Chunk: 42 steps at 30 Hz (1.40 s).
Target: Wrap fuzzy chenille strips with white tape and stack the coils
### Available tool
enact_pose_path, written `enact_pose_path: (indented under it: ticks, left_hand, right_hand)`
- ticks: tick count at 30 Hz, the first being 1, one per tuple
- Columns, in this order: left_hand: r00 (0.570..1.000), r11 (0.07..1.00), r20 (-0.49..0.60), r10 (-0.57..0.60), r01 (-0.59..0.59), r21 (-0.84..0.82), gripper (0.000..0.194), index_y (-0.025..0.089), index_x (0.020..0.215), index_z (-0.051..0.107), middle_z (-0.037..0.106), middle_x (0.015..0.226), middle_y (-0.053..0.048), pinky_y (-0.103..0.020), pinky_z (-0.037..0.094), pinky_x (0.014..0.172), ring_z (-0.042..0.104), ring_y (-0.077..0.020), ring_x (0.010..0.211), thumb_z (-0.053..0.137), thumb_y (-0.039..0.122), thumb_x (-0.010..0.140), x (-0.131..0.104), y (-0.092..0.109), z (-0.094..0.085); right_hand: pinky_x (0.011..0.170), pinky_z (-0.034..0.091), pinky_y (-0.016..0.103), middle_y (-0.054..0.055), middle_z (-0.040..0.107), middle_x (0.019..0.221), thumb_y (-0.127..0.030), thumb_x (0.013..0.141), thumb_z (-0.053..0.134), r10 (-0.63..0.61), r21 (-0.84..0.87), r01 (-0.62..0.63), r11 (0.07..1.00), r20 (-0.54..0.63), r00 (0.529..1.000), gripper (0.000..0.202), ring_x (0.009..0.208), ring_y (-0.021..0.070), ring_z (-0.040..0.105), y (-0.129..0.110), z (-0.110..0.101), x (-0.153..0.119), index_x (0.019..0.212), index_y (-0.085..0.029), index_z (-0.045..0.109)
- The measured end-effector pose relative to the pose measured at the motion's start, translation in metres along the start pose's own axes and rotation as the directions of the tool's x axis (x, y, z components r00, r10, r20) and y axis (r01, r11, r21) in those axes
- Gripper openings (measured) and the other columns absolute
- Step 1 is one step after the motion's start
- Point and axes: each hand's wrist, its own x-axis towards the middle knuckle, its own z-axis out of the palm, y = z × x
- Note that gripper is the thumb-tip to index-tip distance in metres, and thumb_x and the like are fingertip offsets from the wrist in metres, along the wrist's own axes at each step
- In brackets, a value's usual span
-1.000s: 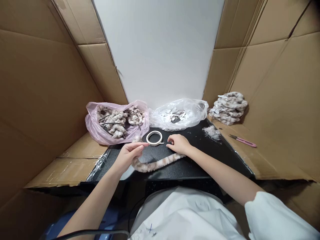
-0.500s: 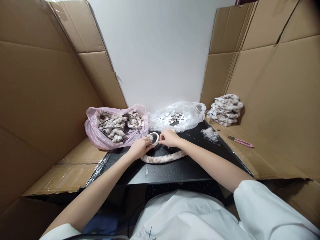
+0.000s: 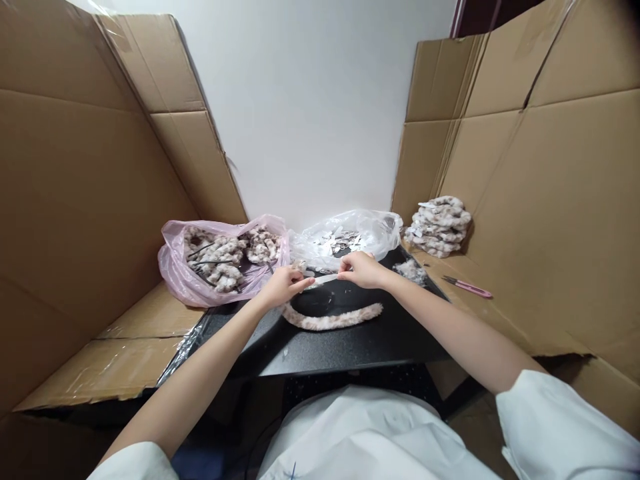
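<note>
Between my hands a whitish strip of tape [image 3: 326,279] is stretched above the black table. My left hand [image 3: 284,287] is closed at its left end, around a tape roll that is mostly hidden by the fingers. The thumb and fingertips of my right hand [image 3: 364,270] pinch the strip's other end. Just below, a curved, fluffy beige-and-brown band [image 3: 333,321] lies on the black table [image 3: 320,350]. Neither hand grips this band; its left end is partly hidden behind my left hand.
A pink plastic bag [image 3: 173,257] of furry pieces stands left. Behind my hands lies a clear bag [image 3: 377,230] with small metal and white pieces. On the right are a furry stack [image 3: 440,227], fluff [image 3: 411,271] and pink thread snips [image 3: 467,287]. Cardboard walls [image 3: 565,220] flank the table.
My right hand has moved right, away from the left, drawing out a strip of tape. The roll's ring, facing the camera before, is now mostly hidden. The furry band's right end has come into view.
</note>
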Motion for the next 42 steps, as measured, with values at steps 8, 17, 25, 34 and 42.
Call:
enact_pose_path:
  ticks: [8, 17, 25, 34, 42]
  left_hand:
    - [0.999, 0.996, -0.009, 0.042, -0.043, -0.077, 0.050, 0.017, 0.044, 0.033, 0.025, 0.047, 0.004, -0.024, 0.018, 0.049, 0.024, -0.0082, 0.048, 0.056, 0.045, 0.079, 0.006, -0.004, 0.016]
    - [0.990, 0.988, 0.054, 0.127, -0.121, -0.096, 0.049, 0.016, 0.044, 0.045, 0.034, 0.044, 0.003, -0.024, 0.021, 0.051, 0.030, -0.0087, 0.048, 0.057, 0.046, 0.081, 0.000, -0.022, 0.017]
    - [0.971, 0.979, -0.127, 0.204, -0.199, 0.054, 0.043, 0.018, 0.045, 0.046, 0.041, 0.051, 0.000, -0.024, 0.028, 0.056, 0.039, -0.0126, 0.055, 0.057, 0.040, 0.079, -0.008, -0.011, 0.027]
    - [0.737, 0.938, -0.580, 0.346, -0.253, 0.238, 0.025, 0.021, 0.059, 0.060, 0.052, 0.057, -0.003, -0.031, 0.041, 0.065, 0.048, -0.0168, 0.059, 0.066, 0.039, 0.074, -0.022, -0.007, 0.022]
    - [0.723, 0.933, -0.592, 0.357, -0.252, 0.256, 0.025, 0.021, 0.060, 0.060, 0.050, 0.056, -0.002, -0.031, 0.040, 0.064, 0.047, -0.0162, 0.058, 0.067, 0.041, 0.073, -0.021, -0.011, 0.024]
  right_hand:
    - [0.074, 0.036, 0.028, 0.001, 0.070, 0.073, -0.019, 0.077, 0.066, -0.016, -0.009, 0.016, 1.000, -0.021, 1.000, 0.009, 0.072, 0.0145, 0.060, 0.007, 0.002, -0.022, 0.069, -0.017, 0.068]
    - [0.068, 0.036, 0.027, 0.003, 0.069, 0.073, -0.019, 0.075, 0.068, 0.033, -0.048, -0.035, 0.998, -0.048, 0.998, 0.009, 0.070, 0.0156, 0.059, 0.018, -0.017, -0.042, 0.067, -0.017, 0.068]
    - [0.089, 0.031, 0.038, 0.001, 0.068, 0.073, -0.018, 0.080, 0.066, -0.247, -0.315, 0.125, 0.941, -0.386, 0.889, 0.013, 0.083, 0.0187, 0.054, 0.021, 0.001, -0.092, 0.067, -0.020, 0.066]
    - [0.096, 0.021, 0.041, -0.003, 0.064, 0.068, -0.025, 0.083, 0.065, -0.473, -0.515, 0.071, 0.854, -0.711, 0.520, 0.012, 0.077, 0.0163, 0.050, 0.007, 0.047, -0.136, 0.084, -0.036, 0.071]
    - [0.095, 0.026, 0.041, -0.004, 0.070, 0.073, -0.025, 0.080, 0.067, -0.470, -0.494, 0.085, 0.866, -0.743, 0.476, 0.010, 0.076, 0.0164, 0.052, 0.008, 0.044, -0.132, 0.076, -0.033, 0.069]
